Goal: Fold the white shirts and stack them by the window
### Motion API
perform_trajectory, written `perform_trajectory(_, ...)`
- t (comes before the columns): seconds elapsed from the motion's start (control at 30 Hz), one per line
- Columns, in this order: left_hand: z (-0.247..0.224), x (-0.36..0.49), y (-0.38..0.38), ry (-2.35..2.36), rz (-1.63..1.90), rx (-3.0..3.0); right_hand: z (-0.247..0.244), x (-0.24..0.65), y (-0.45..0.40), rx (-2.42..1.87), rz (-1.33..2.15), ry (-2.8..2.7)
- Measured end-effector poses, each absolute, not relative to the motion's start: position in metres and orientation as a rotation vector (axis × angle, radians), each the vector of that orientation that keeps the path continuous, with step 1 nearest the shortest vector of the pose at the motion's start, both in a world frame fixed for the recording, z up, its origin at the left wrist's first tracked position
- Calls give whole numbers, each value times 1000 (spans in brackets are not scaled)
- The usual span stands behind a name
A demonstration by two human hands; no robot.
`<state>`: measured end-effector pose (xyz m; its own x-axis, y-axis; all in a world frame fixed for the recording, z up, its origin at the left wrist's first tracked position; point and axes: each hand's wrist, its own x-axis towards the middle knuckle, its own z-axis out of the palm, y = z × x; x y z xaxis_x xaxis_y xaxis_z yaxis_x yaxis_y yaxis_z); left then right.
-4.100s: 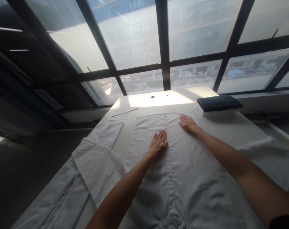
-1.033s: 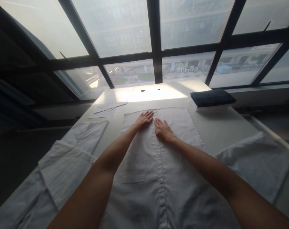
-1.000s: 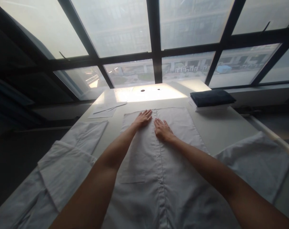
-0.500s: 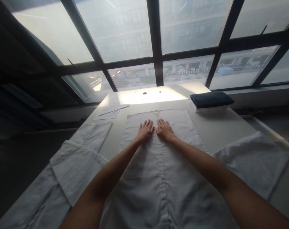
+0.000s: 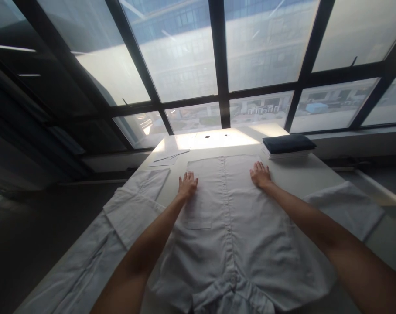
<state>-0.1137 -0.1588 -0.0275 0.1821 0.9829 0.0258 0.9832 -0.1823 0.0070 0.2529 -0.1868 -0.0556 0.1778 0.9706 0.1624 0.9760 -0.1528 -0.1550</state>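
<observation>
A white shirt [image 5: 250, 222] lies spread on the white table, its front placket running up the middle. At the near edge of the view its gathered collar [image 5: 230, 292] shows, and a patch pocket sits left of the placket. My left hand [image 5: 188, 186] rests on the shirt's left edge near the far hem, fingers spread. On the opposite edge my right hand [image 5: 261, 174] lies flat with fingers stretched out. Neither hand grips the cloth.
More folded white cloth [image 5: 132, 209] lies along the table's left side. A dark folded cloth [image 5: 288, 143] tops a white stack at the back right. Papers [image 5: 165, 160] with a thin tool lie back left. Large windows [image 5: 185, 65] stand beyond the table [image 5: 289, 181].
My hands have slid apart from beside the placket to the shirt's two side edges. The camera view has shifted, and the collar now shows at the bottom.
</observation>
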Motion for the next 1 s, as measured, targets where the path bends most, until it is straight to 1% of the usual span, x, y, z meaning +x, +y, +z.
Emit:
perform_trajectory(0.07, -30, -100, -191, -1848, -115, -2509, -57, 230, -213, -2106, -111, -1955)
perform_trajectory(0.1, -33, -94, -210, -1773, -143, -2577, -60, 215, -229, -2023, -95, -2031)
perform_trajectory(0.17, -40, -87, -246, -1635, -134, -2724, -66, 187, -261, -1890, 8, -2157)
perform_trajectory(0.27, -47, -93, -293, -1578, -24, -2832, -72, 168, -303, -1848, 143, -2231)
perform_trajectory(0.43, -54, -135, -342, -1563, 11, -2759, -81, 202, -353, -1979, 136, -2145)
perform_trajectory(0.6, -62, -165, -384, -1454, -40, -2713, -107, 229, -411, -1955, 42, -2101)
perform_trajectory(0.77, -59, -165, -403, -1488, -40, -2738, -113, 230, -437, -1906, 29, -2082)
perform_trajectory(1.0, -60, -152, -385, -1548, -44, -2714, -98, 236, -406, -1904, 5, -2168)
